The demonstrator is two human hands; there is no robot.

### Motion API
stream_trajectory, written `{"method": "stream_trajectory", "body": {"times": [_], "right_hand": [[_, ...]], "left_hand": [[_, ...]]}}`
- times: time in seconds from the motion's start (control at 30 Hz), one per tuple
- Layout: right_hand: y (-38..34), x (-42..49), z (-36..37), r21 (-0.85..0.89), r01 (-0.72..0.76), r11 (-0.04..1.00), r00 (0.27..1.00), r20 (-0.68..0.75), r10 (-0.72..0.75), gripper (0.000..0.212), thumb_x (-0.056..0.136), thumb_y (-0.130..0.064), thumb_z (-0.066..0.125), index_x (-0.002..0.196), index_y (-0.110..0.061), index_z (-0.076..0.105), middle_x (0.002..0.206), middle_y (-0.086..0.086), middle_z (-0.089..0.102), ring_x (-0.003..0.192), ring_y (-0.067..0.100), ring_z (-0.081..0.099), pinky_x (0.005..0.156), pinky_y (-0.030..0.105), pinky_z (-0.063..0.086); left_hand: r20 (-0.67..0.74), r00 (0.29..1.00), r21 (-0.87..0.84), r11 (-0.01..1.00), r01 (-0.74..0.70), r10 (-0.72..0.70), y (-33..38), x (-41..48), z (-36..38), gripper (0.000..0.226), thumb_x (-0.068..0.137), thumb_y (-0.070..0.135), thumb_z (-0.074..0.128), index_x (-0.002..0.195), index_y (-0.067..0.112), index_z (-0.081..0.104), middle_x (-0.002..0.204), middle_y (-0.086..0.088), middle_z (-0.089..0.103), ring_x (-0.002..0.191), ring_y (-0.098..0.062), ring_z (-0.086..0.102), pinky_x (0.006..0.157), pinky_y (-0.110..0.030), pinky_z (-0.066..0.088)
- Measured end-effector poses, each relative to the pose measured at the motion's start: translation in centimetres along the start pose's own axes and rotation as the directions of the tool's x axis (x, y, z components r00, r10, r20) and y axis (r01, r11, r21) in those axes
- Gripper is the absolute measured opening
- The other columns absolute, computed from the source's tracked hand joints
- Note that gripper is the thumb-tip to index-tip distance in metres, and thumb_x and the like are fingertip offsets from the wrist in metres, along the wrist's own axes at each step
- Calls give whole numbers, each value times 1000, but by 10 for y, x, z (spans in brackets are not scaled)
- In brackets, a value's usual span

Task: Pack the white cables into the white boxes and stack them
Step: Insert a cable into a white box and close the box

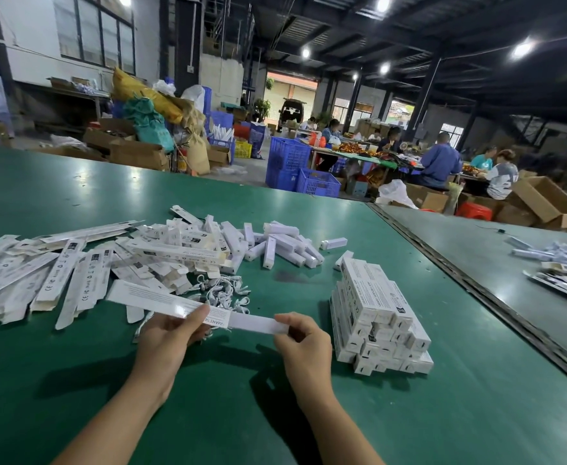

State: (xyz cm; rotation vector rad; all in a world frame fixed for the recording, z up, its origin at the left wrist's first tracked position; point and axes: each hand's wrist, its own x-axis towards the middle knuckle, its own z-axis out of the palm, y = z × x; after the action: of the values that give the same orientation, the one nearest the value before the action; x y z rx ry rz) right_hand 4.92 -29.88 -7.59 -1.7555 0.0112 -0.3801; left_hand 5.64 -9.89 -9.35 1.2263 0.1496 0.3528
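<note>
Low centre of the frame, the left hand (171, 333) is pinching a long white box (154, 297) near its open end, while the right hand (303, 340) is gripping a white strip (258, 323) poking out of it. This is thin card, light and easily creased, so holding it by the edges looks wisest. The white cables (225, 290) are lying in a limp tangle just above the hands, and the finished stack (376, 313) is sitting at centre right on the green table (309, 431).

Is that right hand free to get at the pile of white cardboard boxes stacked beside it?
Probably yes, once it lets go: the right hand pinches a white card strip, but the stack of white cardboard boxes stands just beside it, only bare green tabletop between.
</note>
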Motion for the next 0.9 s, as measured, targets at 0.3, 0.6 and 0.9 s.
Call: {"method": "stream_trajectory", "body": {"times": [0.3, 0.6, 0.9], "right_hand": [[-6, -4, 2, 218, 31, 975, 998, 40, -40, 42, 74, 18, 60, 75, -20, 78, 93, -9, 72, 87, 3, 66, 79, 18, 49], [-5, -4, 6, 400, -49, 915, 988, 156, -15, 49, 75, 27, 53, 66, -16, 74, 86, -6, 69, 97, 15, 71, 75, 19, 51], [-3, -3, 7, 469, -220, 855, 971, 189, 147, 37, 77, 22, 55, 77, -11, 71, 93, 15, 75, 75, 14, 64, 66, 20, 47]], "left_hand": [[-75, 997, -19, 1000, 3, -4, 1, 2, -1, 25, 82, 21, 76, 97, 3, 69, 84, -9, 77, 71, -18, 74, 61, -23, 59], [-94, 986, -262, 959, 111, -139, 16, 1, -1, 6, 94, 14, 64, 89, 16, 61, 64, -3, 71, 51, -10, 67, 51, -20, 57], [-86, 980, -249, 957, 151, -177, 17, -2, 2, 16, 90, 19, 68, 80, 12, 59, 55, 0, 67, 44, -7, 63, 44, -17, 53]]}}
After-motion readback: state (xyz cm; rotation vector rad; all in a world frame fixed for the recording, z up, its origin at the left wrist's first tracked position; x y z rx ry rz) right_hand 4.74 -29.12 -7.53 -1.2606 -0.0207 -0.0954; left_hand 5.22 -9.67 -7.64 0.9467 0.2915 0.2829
